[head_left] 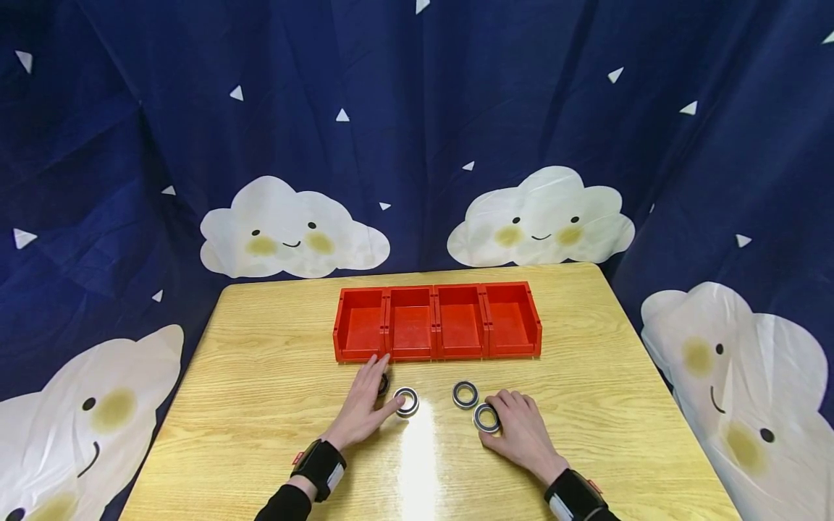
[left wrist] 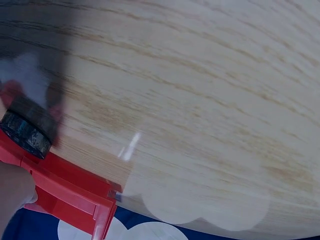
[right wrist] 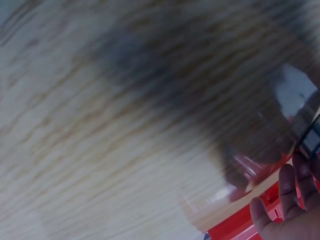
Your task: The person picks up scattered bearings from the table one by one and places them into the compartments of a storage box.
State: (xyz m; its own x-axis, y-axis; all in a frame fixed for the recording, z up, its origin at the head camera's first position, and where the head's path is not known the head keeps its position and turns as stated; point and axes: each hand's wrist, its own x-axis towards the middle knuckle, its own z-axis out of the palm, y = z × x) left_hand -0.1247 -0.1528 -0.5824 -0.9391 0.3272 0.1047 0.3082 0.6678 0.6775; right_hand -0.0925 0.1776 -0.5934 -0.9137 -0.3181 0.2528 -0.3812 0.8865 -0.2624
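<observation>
Several ring-shaped ball bearings lie on the table. My left hand spreads over its left side, fingers straight. A dark bearing shows partly from under these fingers, and the thumb tip overlaps a silver-rimmed bearing. In the left wrist view a dark bearing appears edge-on above part of the hand. My right hand pinches another bearing between thumb and forefinger. Touching or nearly touching it is one more bearing. The right wrist view shows loosely spread fingers beside a dark bearing.
Red open-fronted bins stand in a row behind the hands, with no bearings seen inside. The wooden table reflects a bright light strip near its front. A dark blue curtain with clouds hangs behind and beside it.
</observation>
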